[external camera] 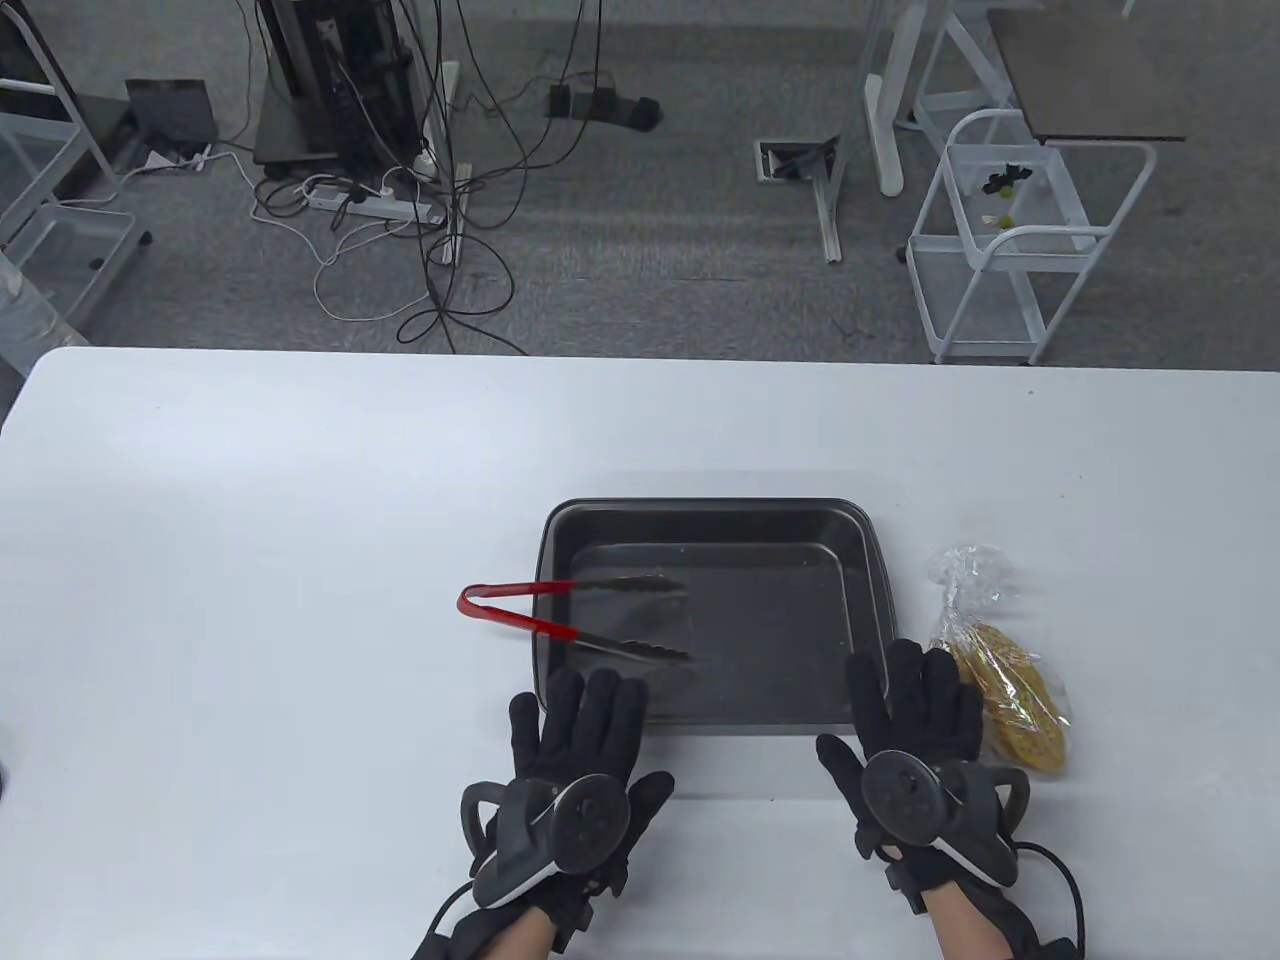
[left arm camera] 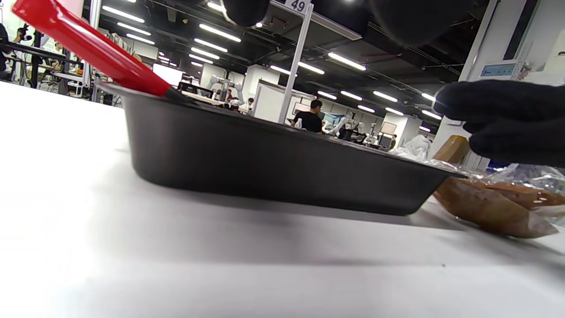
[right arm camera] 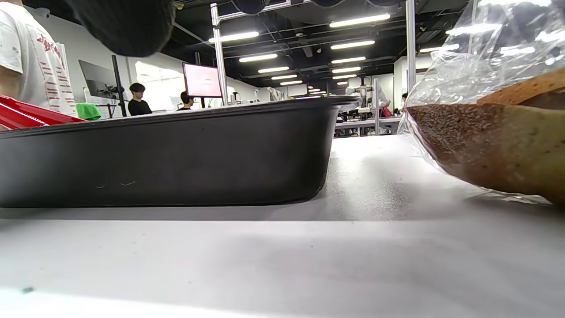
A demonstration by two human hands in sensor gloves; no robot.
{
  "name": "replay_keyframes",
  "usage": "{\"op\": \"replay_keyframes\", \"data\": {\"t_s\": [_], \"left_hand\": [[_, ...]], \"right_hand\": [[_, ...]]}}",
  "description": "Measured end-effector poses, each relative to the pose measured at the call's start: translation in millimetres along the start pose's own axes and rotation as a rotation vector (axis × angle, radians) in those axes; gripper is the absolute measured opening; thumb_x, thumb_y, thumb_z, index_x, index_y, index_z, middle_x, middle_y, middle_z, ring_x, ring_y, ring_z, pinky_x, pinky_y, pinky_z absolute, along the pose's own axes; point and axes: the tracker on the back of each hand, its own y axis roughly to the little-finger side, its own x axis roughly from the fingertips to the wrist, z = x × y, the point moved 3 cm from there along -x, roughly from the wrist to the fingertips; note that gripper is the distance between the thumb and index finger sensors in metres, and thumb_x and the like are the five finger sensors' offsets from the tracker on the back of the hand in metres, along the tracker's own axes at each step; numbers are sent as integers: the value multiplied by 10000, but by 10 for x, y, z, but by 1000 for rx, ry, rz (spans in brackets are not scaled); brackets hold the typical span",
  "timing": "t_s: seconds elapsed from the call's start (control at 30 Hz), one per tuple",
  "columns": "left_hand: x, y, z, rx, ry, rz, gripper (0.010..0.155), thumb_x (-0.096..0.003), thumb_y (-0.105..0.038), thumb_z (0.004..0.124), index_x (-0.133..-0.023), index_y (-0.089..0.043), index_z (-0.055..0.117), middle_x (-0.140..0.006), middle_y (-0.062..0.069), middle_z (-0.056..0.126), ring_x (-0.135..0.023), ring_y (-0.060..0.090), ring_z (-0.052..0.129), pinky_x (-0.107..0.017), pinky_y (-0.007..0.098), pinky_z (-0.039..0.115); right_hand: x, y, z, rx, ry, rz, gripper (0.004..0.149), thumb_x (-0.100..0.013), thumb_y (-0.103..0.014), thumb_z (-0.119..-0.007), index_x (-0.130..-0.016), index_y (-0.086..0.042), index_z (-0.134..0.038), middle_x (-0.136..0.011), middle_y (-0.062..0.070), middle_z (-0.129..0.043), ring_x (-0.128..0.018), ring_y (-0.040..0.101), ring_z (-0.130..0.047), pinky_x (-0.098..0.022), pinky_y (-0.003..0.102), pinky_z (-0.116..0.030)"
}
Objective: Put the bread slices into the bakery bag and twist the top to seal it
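Table view alone shows left hand point(external camera: 575, 740) and right hand point(external camera: 915, 725) flat, released; right wrist view shows bagged bread point(right arm camera: 494, 145) close.

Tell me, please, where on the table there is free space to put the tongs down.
The table is bare left of the baking tray and behind it. Crowded: the right side, where the bread bag lies beside the right hand; the left hand fills the tray's near edge.

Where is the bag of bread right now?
In the table view the bakery bag lies on the table, just right of the black tray, beside the right hand.
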Motion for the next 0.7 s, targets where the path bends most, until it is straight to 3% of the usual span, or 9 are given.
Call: {"op": "replay_keyframes", "data": {"t_s": [0.7], "left_hand": [[-1,12,-5,29,4,4,840,-486,-643,681,-1139,-299,280,-1236,74,390,-1155,463,359,-805,682,219]], "right_hand": [[-11,24,-1,-6,-16,-10,815,-483,-556,-735,-1118,-185,-382,-1159,290,-294,-1013,645,-348,-685,744,-317]]}}
